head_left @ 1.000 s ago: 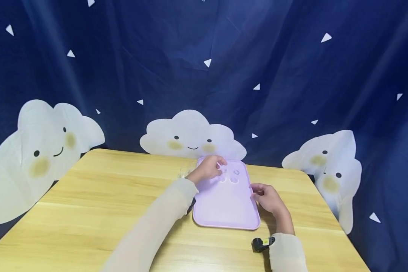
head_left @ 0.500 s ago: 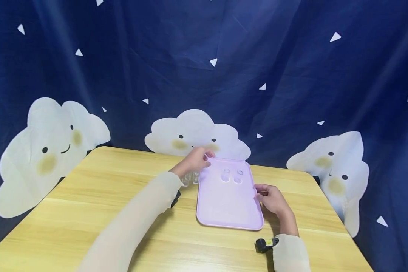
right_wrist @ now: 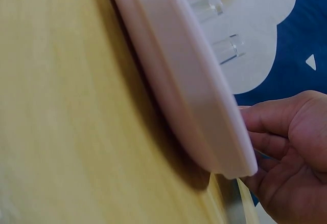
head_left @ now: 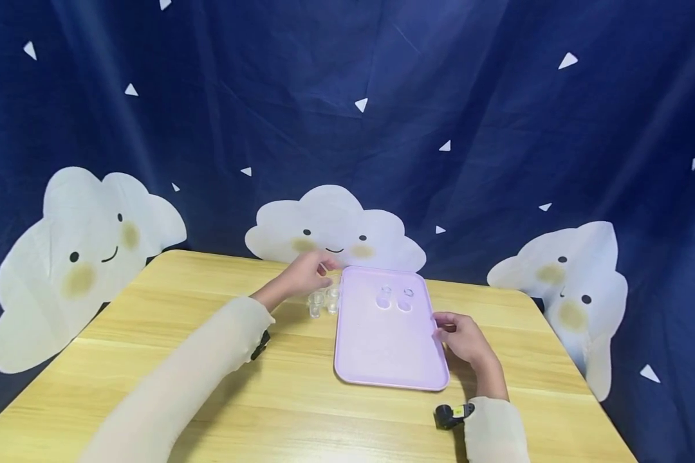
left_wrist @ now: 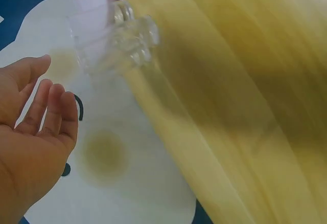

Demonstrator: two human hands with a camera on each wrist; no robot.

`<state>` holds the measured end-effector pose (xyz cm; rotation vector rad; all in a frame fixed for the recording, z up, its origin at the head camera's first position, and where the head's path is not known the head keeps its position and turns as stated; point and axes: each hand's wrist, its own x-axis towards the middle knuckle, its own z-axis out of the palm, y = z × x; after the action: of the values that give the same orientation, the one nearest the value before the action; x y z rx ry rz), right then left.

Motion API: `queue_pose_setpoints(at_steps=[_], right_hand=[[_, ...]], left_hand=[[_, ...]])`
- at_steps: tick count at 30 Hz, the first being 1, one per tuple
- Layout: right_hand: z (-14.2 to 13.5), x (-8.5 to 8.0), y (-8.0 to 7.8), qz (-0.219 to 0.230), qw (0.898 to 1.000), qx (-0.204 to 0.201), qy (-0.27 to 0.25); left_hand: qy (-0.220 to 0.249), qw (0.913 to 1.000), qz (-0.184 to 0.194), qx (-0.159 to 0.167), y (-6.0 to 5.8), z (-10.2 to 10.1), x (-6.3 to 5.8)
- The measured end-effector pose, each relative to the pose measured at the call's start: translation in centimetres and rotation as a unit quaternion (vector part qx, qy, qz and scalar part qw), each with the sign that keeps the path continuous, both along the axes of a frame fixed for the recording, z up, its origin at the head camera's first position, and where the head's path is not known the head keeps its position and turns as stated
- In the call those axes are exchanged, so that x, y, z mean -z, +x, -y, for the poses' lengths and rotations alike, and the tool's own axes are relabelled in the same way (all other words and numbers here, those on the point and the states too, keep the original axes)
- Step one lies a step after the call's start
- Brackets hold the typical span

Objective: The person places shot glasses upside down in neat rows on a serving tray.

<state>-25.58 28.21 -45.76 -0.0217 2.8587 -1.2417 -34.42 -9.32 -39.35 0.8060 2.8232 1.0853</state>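
Note:
In the head view, my left hand (head_left: 307,275) hovers over the far part of the table, just left of the pale purple tray (head_left: 390,350). Its fingers are loosely bent around nothing, as the left wrist view also shows. Below and beside it stand several small clear cups (head_left: 315,303), close to the tray's left rim. Two more clear cups, a left one (head_left: 385,296) and a right one (head_left: 406,299), stand on the tray's far half. My right hand (head_left: 466,341) holds the tray's right rim with thumb and fingers; some fingertips hide behind the rim in the right wrist view.
The wooden table (head_left: 255,392) has rounded far corners. Behind it hangs a dark blue curtain (head_left: 301,96) with white triangles and smiling clouds. A small black camera (head_left: 448,417) sits at my right wrist, near the table surface.
My left hand has moved left from above the two cups on the tray to beside the cups on the table. My right hand has stayed at the tray's rim.

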Motion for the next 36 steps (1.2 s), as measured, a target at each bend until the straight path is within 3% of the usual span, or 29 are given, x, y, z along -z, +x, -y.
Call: queue_pose_setpoints(at_steps=[6,17,21,26,32,36], right_hand=[[0.2,-0.3,0.0,-0.003,1.000,-0.006,-0.001],[-0.2,-0.5,0.2,-0.003,1.000,-0.001,-0.002],[0.0,-0.4,0.1,-0.003,1.000,-0.006,-0.004],[0.0,-0.1,0.2,-0.002,1.000,0.013,-0.002],[0.8,-0.2,-0.3,-0.004,1.000,-0.007,-0.013],[0.4,-0.3,-0.2,-0.009,1.000,0.011,-0.011]], left_hand=[[-0.002,0.9997,-0.025,0.006,1.3,1.9,0.7],[0.019,0.9997,-0.018,0.000,3.8,3.5,2.3],[0.022,0.9996,-0.007,-0.016,4.2,4.2,2.8],[0.037,0.9993,0.004,-0.002,4.2,4.5,3.7],[0.049,0.9985,0.012,-0.021,4.6,5.5,4.3],[0.059,0.9982,0.015,-0.004,4.2,5.1,4.4]])
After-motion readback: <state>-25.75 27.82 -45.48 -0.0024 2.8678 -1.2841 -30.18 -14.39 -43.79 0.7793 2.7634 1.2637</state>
